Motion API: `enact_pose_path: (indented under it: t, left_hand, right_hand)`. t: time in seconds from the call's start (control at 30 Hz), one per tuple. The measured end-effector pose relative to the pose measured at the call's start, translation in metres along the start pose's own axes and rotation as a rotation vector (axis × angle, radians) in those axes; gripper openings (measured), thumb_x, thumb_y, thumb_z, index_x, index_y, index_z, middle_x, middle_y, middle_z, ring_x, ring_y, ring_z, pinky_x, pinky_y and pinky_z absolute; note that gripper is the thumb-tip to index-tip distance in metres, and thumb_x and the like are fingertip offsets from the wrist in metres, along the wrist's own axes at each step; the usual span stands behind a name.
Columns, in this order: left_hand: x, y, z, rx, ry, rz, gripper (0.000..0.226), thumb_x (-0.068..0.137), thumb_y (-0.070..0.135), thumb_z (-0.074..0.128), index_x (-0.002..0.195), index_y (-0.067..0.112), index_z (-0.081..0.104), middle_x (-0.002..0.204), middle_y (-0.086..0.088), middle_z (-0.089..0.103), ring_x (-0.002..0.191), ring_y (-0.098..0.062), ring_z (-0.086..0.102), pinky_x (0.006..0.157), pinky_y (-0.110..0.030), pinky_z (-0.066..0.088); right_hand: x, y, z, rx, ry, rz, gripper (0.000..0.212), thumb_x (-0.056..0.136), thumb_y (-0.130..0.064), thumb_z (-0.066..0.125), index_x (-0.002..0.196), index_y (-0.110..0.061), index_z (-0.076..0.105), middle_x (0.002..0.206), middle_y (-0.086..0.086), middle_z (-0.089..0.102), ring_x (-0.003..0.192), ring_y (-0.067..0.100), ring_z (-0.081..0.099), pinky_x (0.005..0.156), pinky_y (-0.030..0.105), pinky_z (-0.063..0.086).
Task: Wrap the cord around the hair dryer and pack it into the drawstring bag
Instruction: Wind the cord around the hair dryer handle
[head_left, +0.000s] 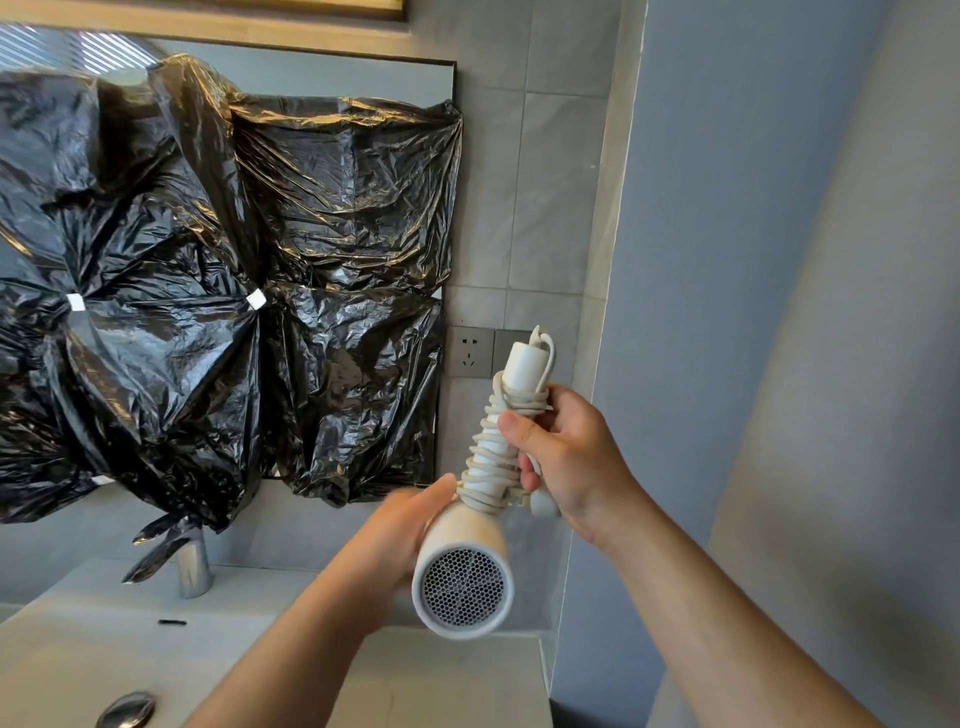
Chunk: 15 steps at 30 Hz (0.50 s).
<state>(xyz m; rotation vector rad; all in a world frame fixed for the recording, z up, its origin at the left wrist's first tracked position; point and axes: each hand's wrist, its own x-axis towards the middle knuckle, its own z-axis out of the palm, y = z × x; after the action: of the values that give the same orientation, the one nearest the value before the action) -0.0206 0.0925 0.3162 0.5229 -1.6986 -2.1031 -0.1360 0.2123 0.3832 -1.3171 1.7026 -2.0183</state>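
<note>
Now | both hands hold hair dryer (464, 569) | cord (493, 457) wound on handle | wall near right

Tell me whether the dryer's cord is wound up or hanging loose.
Wound up. The cord coils in many turns around the hair dryer handle, held by the right hand; no slack hangs down.

Two bare forearms, left hand (410, 525) and right hand (571, 457). No sleeves in view up to the frame edge. Short, plain nails. Left hand blurred; right hand sharp, with fingers and thumb distinct.
</note>
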Motion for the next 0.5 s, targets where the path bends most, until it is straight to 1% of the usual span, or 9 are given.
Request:
enact_pose_path:
  t: [0.03, 0.07, 0.1, 0.17, 0.2, 0.33, 0.37, 0.47, 0.5]
  left_hand:
    - [0.002, 0.002, -0.003, 0.118, 0.090, 0.143, 0.061, 0.081, 0.047, 0.071, 0.130, 0.013, 0.057, 0.126, -0.011, 0.059, 0.112, -0.022, 0.059, 0.094, -0.036, 0.045]
    - [0.002, 0.008, -0.005, 0.181, 0.092, 0.273, 0.060, 0.085, 0.039, 0.070, 0.137, 0.017, 0.051, 0.135, -0.005, 0.056, 0.121, -0.018, 0.056, 0.098, -0.032, 0.043]
    - [0.001, 0.013, -0.004, 0.214, -0.003, 0.360, 0.054, 0.086, 0.033, 0.068, 0.135, 0.018, 0.052, 0.134, -0.006, 0.060, 0.120, -0.018, 0.058, 0.097, -0.030, 0.045]
    - [0.002, 0.018, 0.000, 0.264, -0.223, 0.435, 0.040, 0.086, 0.021, 0.064, 0.124, 0.011, 0.061, 0.115, -0.011, 0.070, 0.103, -0.021, 0.066, 0.089, -0.032, 0.051]
    - [0.002, 0.017, 0.001, 0.267, -0.259, 0.462, 0.035, 0.086, 0.017, 0.064, 0.120, 0.008, 0.062, 0.107, -0.011, 0.072, 0.095, -0.022, 0.066, 0.084, -0.032, 0.052]
    - [0.000, 0.012, 0.004, 0.200, -0.218, 0.524, 0.027, 0.087, 0.015, 0.062, 0.114, 0.012, 0.065, 0.094, -0.009, 0.072, 0.084, -0.019, 0.063, 0.073, -0.028, 0.051]
    - [-0.001, 0.010, 0.004, 0.174, -0.203, 0.532, 0.027, 0.087, 0.014, 0.061, 0.113, 0.011, 0.065, 0.093, -0.009, 0.072, 0.083, -0.018, 0.064, 0.071, -0.027, 0.051]
    - [0.002, 0.006, 0.002, 0.044, -0.178, 0.517, 0.029, 0.087, 0.013, 0.058, 0.114, 0.004, 0.063, 0.094, -0.013, 0.072, 0.079, -0.019, 0.067, 0.067, -0.026, 0.052]
    - [0.003, 0.004, 0.002, 0.008, -0.178, 0.510, 0.030, 0.088, 0.013, 0.058, 0.115, 0.003, 0.064, 0.097, -0.016, 0.072, 0.080, -0.021, 0.067, 0.067, -0.028, 0.053]
  right_hand:
    - [0.000, 0.000, 0.000, -0.001, -0.004, 0.010, 0.009, 0.087, -0.006, 0.065, 0.093, -0.006, 0.058, 0.052, 0.004, 0.050, 0.038, 0.014, 0.043, 0.041, 0.025, 0.039]
    - [-0.001, 0.001, 0.001, -0.006, -0.013, 0.020, 0.011, 0.087, -0.006, 0.066, 0.096, -0.005, 0.059, 0.055, 0.005, 0.052, 0.038, 0.012, 0.044, 0.041, 0.025, 0.039]
    - [-0.001, 0.002, 0.003, -0.011, -0.025, 0.033, 0.015, 0.086, -0.007, 0.067, 0.099, -0.004, 0.059, 0.059, 0.006, 0.055, 0.039, 0.011, 0.045, 0.041, 0.025, 0.040]
    - [-0.002, 0.003, 0.007, -0.012, -0.050, 0.064, 0.021, 0.085, -0.008, 0.069, 0.104, -0.004, 0.061, 0.065, 0.009, 0.058, 0.042, 0.011, 0.047, 0.041, 0.027, 0.041]
    - [-0.002, 0.002, 0.008, 0.003, -0.062, 0.083, 0.022, 0.084, -0.008, 0.070, 0.104, -0.004, 0.061, 0.067, 0.008, 0.059, 0.044, 0.011, 0.048, 0.041, 0.027, 0.041]
    - [-0.003, -0.004, 0.005, 0.076, -0.174, 0.139, 0.022, 0.085, -0.004, 0.068, 0.107, -0.005, 0.064, 0.065, 0.001, 0.062, 0.047, 0.010, 0.049, 0.045, 0.025, 0.043]
    - [-0.003, -0.006, 0.004, 0.066, -0.214, 0.124, 0.025, 0.085, -0.001, 0.066, 0.110, -0.004, 0.064, 0.070, 0.001, 0.065, 0.050, 0.011, 0.052, 0.047, 0.025, 0.046]
    - [-0.007, -0.009, 0.002, -0.083, -0.230, 0.065, 0.040, 0.086, 0.003, 0.064, 0.123, -0.010, 0.063, 0.109, 0.000, 0.070, 0.061, 0.010, 0.064, 0.060, 0.023, 0.054]
    - [-0.008, -0.009, 0.002, -0.158, -0.197, 0.042, 0.042, 0.086, 0.001, 0.065, 0.125, -0.012, 0.061, 0.114, 0.000, 0.068, 0.064, 0.008, 0.067, 0.062, 0.022, 0.055]
